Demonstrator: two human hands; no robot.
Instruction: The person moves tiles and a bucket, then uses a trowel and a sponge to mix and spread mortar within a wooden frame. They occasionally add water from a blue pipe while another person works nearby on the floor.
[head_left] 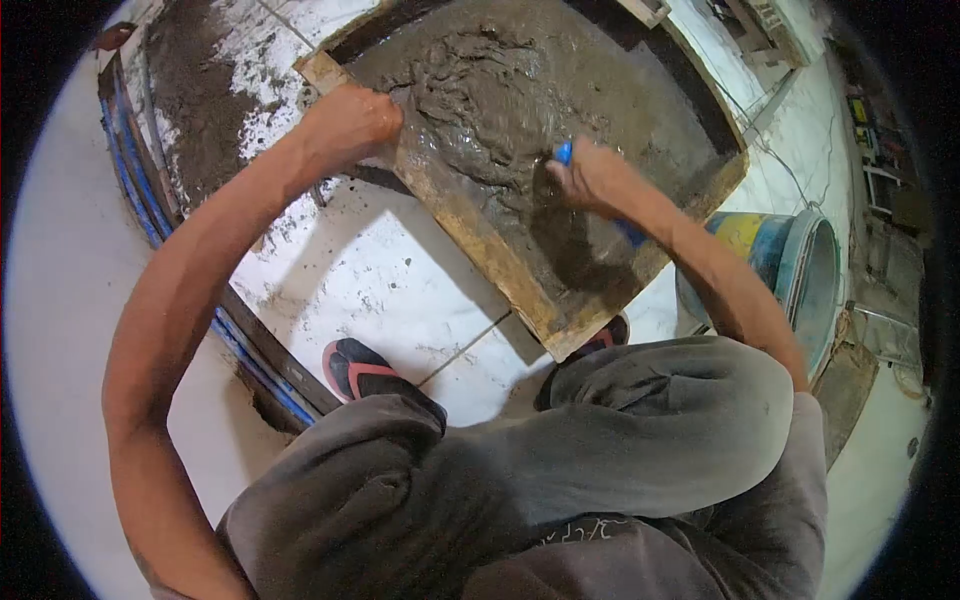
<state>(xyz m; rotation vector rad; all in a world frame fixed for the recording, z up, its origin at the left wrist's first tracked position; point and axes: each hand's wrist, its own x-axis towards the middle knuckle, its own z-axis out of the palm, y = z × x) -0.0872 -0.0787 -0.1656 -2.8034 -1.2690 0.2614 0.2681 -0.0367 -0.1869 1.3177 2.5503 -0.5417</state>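
Note:
A shallow wooden mixing box (478, 245) lies tilted across the upper middle of the head view, holding wet grey-brown mortar (650, 110). The mortar is heaped and ridged toward the far left. At the box's left rim, my left hand (362, 122) is closed, its fingers wrapped over the wooden edge. Over the mortar, my right hand (600, 182) is closed around a tool with a blue handle (563, 153). My hand and forearm hide most of this tool, and its working end cannot be made out.
A bucket (768, 250) with yellow and blue bands stands right of the box. Blue pipes (255, 362) run along the left floor. Loose dark sand (195, 110) lies on white tiles (370, 265) at upper left. My sandalled foot (365, 370) is below the box.

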